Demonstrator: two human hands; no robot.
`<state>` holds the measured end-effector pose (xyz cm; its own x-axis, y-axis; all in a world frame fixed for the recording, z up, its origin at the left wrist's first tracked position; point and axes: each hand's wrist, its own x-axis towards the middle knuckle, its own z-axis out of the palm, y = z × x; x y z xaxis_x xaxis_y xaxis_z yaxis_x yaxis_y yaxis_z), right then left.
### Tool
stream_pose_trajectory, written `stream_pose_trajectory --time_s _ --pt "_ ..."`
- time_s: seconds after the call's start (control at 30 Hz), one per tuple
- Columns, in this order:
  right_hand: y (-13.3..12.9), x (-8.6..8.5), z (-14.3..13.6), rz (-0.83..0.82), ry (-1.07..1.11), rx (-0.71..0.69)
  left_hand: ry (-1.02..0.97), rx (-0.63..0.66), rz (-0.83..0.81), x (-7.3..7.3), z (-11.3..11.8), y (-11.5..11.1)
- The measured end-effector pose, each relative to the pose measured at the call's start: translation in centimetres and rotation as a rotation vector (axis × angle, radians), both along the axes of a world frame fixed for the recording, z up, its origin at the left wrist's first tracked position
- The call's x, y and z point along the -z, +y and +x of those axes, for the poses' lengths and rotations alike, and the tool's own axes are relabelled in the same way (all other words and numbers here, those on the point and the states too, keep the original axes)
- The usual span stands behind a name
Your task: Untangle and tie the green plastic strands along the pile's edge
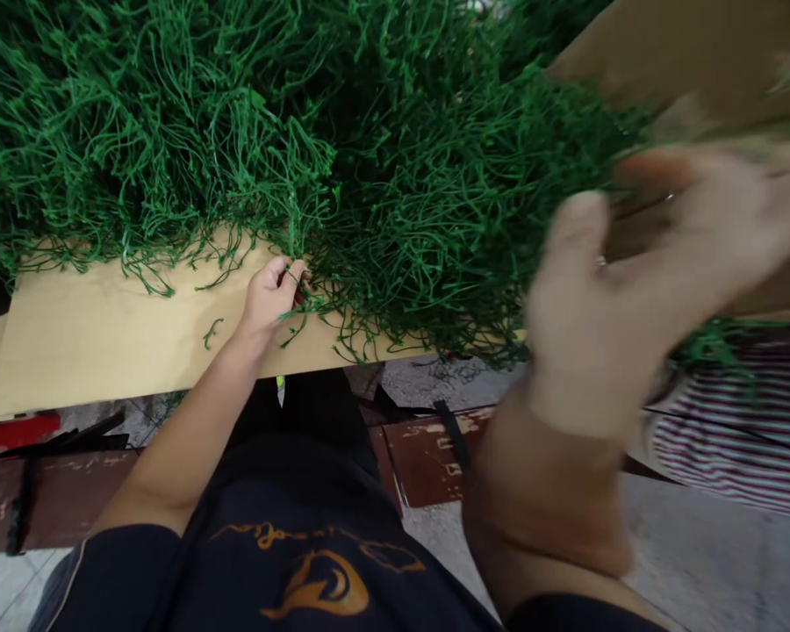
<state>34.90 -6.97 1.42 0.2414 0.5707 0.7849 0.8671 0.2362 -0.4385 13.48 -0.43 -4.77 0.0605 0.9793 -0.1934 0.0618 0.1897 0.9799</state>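
Note:
My left hand point(273, 294) is over the cardboard, thumb and fingers pinched on thin green stems at the near edge of a large tangled pile of green plastic sprigs point(197, 114). My right hand point(589, 325) is raised at the right, close to the camera and smeared by motion. Its thumb stands apart from the rest, and nothing shows in its grasp. Behind it are the pile's right end and a brown cardboard surface point(698, 53). A few loose sprigs lie on the cardboard sheet point(125, 325) beside my left hand.
A small pointed blade point(281, 392) with a yellow-green part shows just below the cardboard edge. A worn dark red bench point(427, 456) is below. At the right is striped cloth point(750, 421). A red object point(17, 432) is at the far left.

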Motion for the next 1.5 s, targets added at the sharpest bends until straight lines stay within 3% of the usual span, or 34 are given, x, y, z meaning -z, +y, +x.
stream_pose_trajectory --time_s 0.03,0.1,0.17,0.33,0.47,0.6,0.73,0.9,1.03,1.13,1.27,1.37,1.5 --pt "-0.4 0.6 -2.2 -0.080 -0.061 -0.041 -0.001 0.003 0.013 0.0 -0.1 -0.1" --pt "-0.5 1.7 -6.1 -0.291 -0.044 -0.307 -0.006 0.012 0.047 -0.1 -0.3 -0.4" --pt "0.0 2.6 -8.5 -0.370 0.030 -0.385 -0.007 0.010 0.091 -0.3 -0.6 -0.7" --pt "1.4 3.3 -9.5 -0.515 0.131 -0.440 0.044 -0.053 0.073 -0.8 -1.0 -0.8" --pt "0.9 4.1 -10.3 -0.693 0.094 -0.539 0.050 -0.075 0.118 -0.8 -0.7 -0.8" --pt "0.5 4.8 -11.1 -0.851 0.135 -0.541 0.031 -0.089 0.113 -0.8 -0.9 -0.7" --pt "0.5 5.2 -11.0 -0.796 0.222 -0.636 -0.047 -0.124 0.055 -0.7 -1.2 -0.4" --pt "0.6 5.9 -10.6 -0.727 0.380 -0.708 -0.157 -0.052 0.020 -1.0 -1.1 -0.7" --pt "0.4 6.0 -10.7 -0.717 0.359 -0.870 -0.240 -0.068 0.015 -1.0 -1.2 -0.8" --pt "-1.0 5.1 -11.4 -0.629 0.276 -0.995 -0.318 -0.203 0.008 -0.9 -1.7 0.0" --pt "-3.3 2.4 -11.7 -0.494 0.016 -1.289 -0.472 -0.386 -0.044 -1.2 -2.7 1.5" --pt "-3.4 0.4 -9.8 -0.402 -0.080 -1.157 -0.465 -0.322 -0.008 -1.4 -2.8 1.5" --pt "-2.0 -0.9 -6.0 -0.396 -0.084 -0.919 -0.271 -0.176 0.023 -0.9 -2.4 0.5"
